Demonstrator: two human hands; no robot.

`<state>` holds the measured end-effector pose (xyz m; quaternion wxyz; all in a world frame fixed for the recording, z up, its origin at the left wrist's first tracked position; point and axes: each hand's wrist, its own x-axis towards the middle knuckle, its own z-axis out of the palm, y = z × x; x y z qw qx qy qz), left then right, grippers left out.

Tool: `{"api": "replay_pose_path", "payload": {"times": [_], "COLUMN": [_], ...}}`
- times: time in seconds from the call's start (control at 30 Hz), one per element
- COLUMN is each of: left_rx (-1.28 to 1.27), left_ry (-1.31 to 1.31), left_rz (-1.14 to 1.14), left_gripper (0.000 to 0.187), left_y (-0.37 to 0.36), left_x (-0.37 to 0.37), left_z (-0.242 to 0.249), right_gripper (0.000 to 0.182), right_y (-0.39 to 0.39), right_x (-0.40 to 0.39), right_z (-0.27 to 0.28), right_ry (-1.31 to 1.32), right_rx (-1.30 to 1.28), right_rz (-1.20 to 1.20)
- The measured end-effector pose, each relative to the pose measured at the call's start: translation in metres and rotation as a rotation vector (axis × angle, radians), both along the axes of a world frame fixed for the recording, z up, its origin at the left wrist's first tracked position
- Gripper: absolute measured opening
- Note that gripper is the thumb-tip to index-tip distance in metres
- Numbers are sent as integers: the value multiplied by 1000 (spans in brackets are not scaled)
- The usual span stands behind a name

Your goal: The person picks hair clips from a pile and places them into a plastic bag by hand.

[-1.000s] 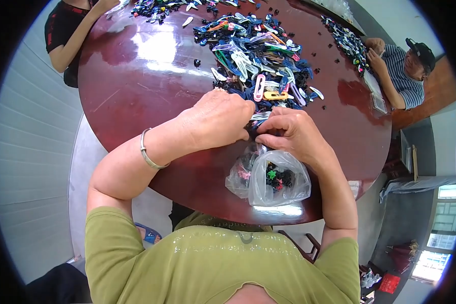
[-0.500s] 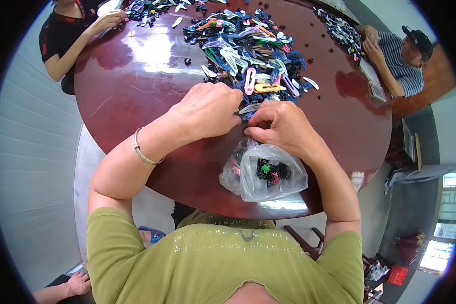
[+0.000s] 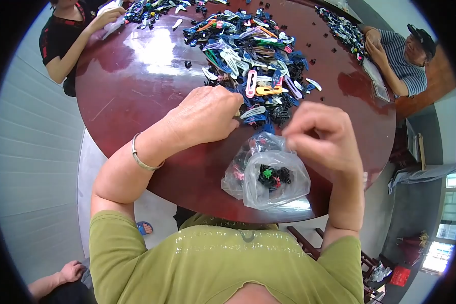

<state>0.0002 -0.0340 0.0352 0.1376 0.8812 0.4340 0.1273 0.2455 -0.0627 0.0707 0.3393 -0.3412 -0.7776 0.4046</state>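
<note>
From my end, the nearest thing is the clear plastic bag [image 3: 256, 196] on the tabletop [image 3: 182, 190], its mouth spread wide around small black clips [image 3: 283, 175], with a green one [image 3: 267, 173] among them. Crumpled plastic with pink bits lies against its left side; I can't tell whether that is a second bag.

The right hand [image 3: 329, 137] hangs beside the bag's far right edge, blurred, thumb and forefinger bent toward each other; I can't tell if those fingers hold anything. Beyond the bag to the left, the left hand [image 3: 202, 114] has its fingers curled under at the near edge of the pile of hair clips [image 3: 248, 58] — their tips are hidden, so I can't tell what they grasp.

The pile spreads out beyond the bag, with a pink clip [image 3: 251, 83] and a yellow clip [image 3: 268, 90] on its near side. Farther off sit two people, one left [image 3: 61, 45], one right [image 3: 408, 76].

My worry is the bag: its thin wall looks limp, so a brush from the right wrist could fold the mouth in or tip it — spilling small clips toward the near table edge.
</note>
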Motion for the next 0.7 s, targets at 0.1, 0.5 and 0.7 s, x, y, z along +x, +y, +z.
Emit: {"api": "replay_pose_path", "payload": {"times": [0.1, 0.5, 0.7], "left_rx": [-34, -23, 3], "left_ry": [-4, -45, -74], "left_rz": [-2, 2, 36], "left_gripper": [11, 12, 13], "left_y": [3, 7, 8], "left_x": [-2, -9, -5], "left_z": [4, 1, -3], "right_gripper": [11, 11, 18], "right_y": [18, 35, 30], "right_x": [-10, -25, -39], "right_z": [-30, -60, -63], "right_ry": [-130, -303, -354], "right_rx": [73, 403, 461], "right_rz": [-45, -95, -5]}}
